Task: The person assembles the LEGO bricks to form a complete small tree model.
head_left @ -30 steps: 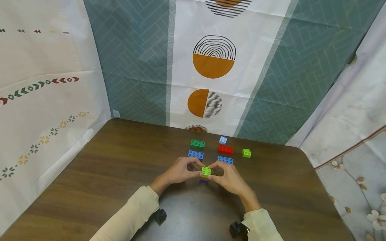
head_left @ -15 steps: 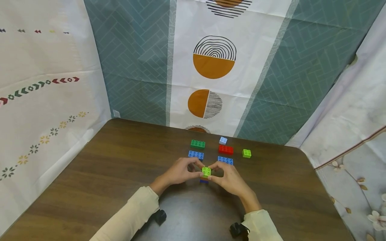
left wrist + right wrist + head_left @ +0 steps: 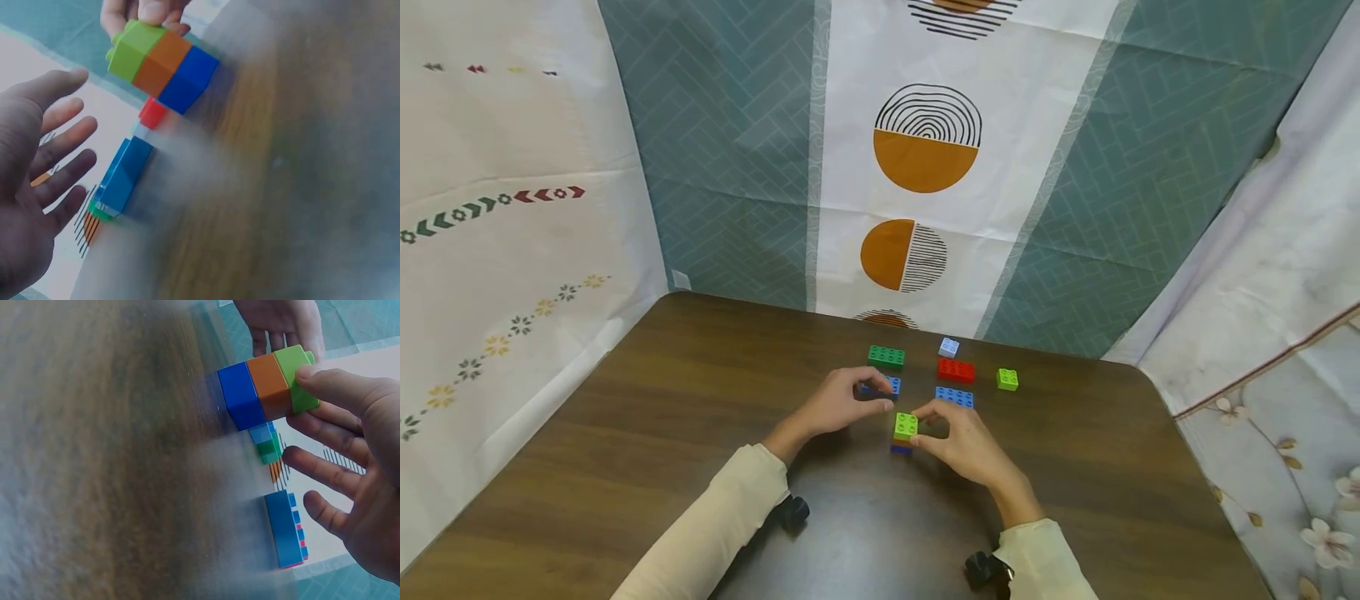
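Note:
A small stack of toy building bricks stands on the table: a lime green brick (image 3: 906, 426) on top, an orange brick (image 3: 269, 389) in the middle and a dark blue brick (image 3: 240, 395) at the bottom. My right hand (image 3: 970, 442) pinches the lime green brick between thumb and index finger, its other fingers spread apart. To the left of the stack, my left hand (image 3: 838, 404) holds nothing; its fingers are apart from the bricks. In the head view it partly covers a blue brick (image 3: 893, 387) behind it.
Beyond the hands on the wooden table (image 3: 715, 400) lie a green brick (image 3: 886, 357), a red brick (image 3: 956, 370), a second blue brick (image 3: 954, 397), a light blue brick (image 3: 948, 347) and another lime green brick (image 3: 1007, 380). Patterned cloths hang around the table.
My left hand has let go of the stack and moved away to the left and up in the view. The right hand stays at the lime green brick. The head view has shifted slightly.

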The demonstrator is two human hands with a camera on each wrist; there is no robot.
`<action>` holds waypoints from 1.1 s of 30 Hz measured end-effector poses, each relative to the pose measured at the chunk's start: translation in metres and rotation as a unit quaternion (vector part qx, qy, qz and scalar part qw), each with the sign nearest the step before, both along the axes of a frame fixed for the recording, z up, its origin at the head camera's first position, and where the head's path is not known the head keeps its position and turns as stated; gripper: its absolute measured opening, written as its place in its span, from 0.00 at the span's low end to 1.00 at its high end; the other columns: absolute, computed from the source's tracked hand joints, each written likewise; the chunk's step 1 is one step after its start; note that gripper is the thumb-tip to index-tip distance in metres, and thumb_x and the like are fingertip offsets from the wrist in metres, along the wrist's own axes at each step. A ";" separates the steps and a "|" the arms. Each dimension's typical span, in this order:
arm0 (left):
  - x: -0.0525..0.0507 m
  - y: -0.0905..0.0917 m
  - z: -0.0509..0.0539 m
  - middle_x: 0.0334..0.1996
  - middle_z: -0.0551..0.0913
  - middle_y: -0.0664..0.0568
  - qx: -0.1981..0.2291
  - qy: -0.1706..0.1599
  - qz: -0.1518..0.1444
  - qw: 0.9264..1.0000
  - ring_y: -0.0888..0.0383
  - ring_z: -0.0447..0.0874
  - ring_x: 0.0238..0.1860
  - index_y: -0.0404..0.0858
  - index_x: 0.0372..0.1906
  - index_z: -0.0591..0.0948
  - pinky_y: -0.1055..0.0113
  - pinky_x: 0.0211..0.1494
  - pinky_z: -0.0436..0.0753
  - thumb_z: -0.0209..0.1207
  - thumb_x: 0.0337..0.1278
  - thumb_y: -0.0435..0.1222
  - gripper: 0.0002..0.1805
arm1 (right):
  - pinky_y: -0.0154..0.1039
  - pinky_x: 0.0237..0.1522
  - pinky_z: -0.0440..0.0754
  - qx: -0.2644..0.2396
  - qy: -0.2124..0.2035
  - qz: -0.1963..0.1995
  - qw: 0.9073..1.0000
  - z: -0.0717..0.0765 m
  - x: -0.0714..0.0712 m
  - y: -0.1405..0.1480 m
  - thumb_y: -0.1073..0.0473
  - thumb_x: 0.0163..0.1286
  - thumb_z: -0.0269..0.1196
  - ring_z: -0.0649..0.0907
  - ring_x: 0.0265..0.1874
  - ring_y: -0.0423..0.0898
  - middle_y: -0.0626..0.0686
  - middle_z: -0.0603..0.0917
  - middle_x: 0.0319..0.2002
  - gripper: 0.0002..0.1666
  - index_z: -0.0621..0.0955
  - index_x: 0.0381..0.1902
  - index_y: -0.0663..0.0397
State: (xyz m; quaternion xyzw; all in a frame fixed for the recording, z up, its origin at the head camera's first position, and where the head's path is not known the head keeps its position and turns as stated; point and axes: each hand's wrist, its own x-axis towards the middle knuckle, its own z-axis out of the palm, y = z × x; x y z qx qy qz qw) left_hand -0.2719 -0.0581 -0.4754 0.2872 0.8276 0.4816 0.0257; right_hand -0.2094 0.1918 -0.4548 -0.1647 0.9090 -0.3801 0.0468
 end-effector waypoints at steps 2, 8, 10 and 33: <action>-0.005 0.000 0.000 0.49 0.88 0.52 -0.008 0.008 0.007 1.000 0.50 0.83 0.52 0.42 0.50 0.86 0.52 0.57 0.83 0.70 0.62 0.45 0.16 | 0.58 0.58 0.82 0.002 -0.004 -0.003 1.000 0.000 0.000 -0.001 0.54 0.65 0.74 0.83 0.53 0.50 0.44 0.88 0.49 0.17 0.85 0.52 0.42; -0.021 0.004 -0.003 0.53 0.87 0.51 -0.040 0.013 0.029 0.999 0.50 0.80 0.55 0.44 0.51 0.86 0.48 0.64 0.80 0.72 0.60 0.42 0.16 | 0.57 0.58 0.82 0.002 -0.005 -0.005 1.000 -0.001 0.001 0.000 0.55 0.65 0.73 0.82 0.53 0.49 0.44 0.87 0.49 0.17 0.85 0.52 0.42; -0.026 0.005 -0.006 0.54 0.86 0.51 -0.047 0.013 0.033 0.998 0.50 0.80 0.56 0.44 0.51 0.86 0.48 0.66 0.79 0.72 0.59 0.41 0.16 | 0.57 0.58 0.82 0.002 -0.004 -0.003 1.000 -0.002 0.000 0.000 0.55 0.65 0.73 0.83 0.53 0.49 0.44 0.87 0.49 0.17 0.85 0.52 0.42; -0.040 0.008 -0.018 0.58 0.86 0.46 -0.086 -0.003 0.052 0.995 0.47 0.81 0.61 0.43 0.55 0.87 0.47 0.69 0.78 0.71 0.60 0.42 0.19 | 0.56 0.58 0.81 -0.001 -0.009 -0.011 1.000 -0.003 0.000 0.000 0.55 0.65 0.73 0.81 0.52 0.48 0.45 0.87 0.49 0.17 0.84 0.52 0.40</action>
